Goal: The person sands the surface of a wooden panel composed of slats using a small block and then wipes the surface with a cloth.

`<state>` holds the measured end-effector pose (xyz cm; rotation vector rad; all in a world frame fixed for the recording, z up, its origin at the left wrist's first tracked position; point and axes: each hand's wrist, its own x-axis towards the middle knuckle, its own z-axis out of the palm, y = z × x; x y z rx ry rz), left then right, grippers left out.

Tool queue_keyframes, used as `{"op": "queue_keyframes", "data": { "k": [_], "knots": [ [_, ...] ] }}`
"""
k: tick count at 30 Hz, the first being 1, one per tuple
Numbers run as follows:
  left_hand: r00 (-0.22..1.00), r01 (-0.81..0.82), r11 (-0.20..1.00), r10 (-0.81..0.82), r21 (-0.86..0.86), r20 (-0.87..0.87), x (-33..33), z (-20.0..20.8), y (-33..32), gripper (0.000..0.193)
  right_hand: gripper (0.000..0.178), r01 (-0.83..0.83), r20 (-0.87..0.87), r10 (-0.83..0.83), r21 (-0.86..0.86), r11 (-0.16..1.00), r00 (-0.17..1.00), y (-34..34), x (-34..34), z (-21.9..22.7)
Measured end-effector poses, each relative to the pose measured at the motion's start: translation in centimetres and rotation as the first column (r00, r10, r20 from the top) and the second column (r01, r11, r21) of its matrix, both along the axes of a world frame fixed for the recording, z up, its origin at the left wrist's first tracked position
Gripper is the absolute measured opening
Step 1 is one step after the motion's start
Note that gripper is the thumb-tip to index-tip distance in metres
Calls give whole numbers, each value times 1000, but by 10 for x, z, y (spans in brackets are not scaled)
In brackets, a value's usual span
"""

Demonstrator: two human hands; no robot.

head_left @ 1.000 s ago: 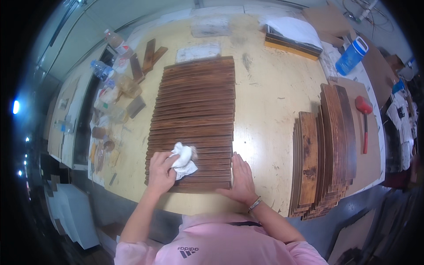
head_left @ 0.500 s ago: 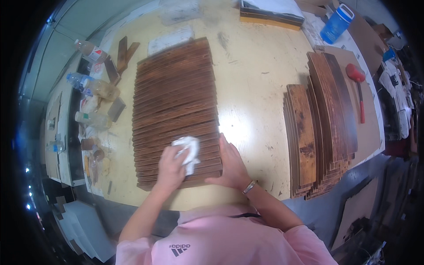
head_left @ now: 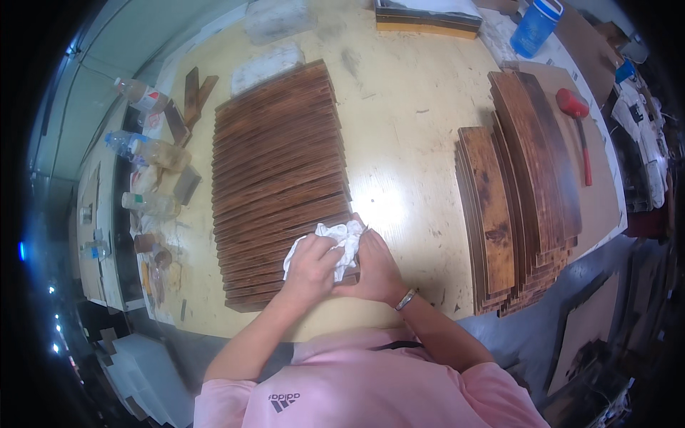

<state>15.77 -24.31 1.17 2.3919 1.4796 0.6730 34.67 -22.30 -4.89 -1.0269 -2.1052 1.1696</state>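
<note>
A long row of dark brown wooden boards (head_left: 278, 157), packed side by side with their edges up, lies on the pale worktable (head_left: 399, 164). My left hand (head_left: 312, 262) presses a crumpled white cloth (head_left: 344, 239) onto the near right part of the row, its fingers closed over the cloth. Against the right-hand ends of the nearest boards rests my right hand (head_left: 378, 265), thumb along the near side and fingers along the ends. The cloth touches the fingers of that hand and covers the board corner between the two hands. A bracelet is on my right wrist.
Stacked wooden planks (head_left: 492, 221) stand on the right, beside a red mallet (head_left: 573, 104). A blue jug (head_left: 535, 28) is at the back right, near a shallow box (head_left: 428, 21). Plastic bottles (head_left: 160, 153) and small wood pieces (head_left: 193, 100) line the left edge.
My left hand has slid the cloth rightward across the boards, up to my right hand. My right hand keeps its place at the board ends. The whole view has shifted slightly.
</note>
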Motion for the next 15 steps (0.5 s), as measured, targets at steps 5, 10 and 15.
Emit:
{"op": "queue_keyframes", "data": {
  "k": [5,10,15],
  "knots": [
    [993,-73,997,73,7,-97,-64,4,-29,40,121,117,-26,-115,50,992,993,-2,1,5],
    [999,49,995,-49,89,-10,17,-9,10,29,126,21,-46,-11,213,977,999,3,-2,3],
    [978,57,994,-38,89,-205,-26,4,-4,38,130,88,-27,-88,-1,996,996,-1,4,6]
  ]
}}
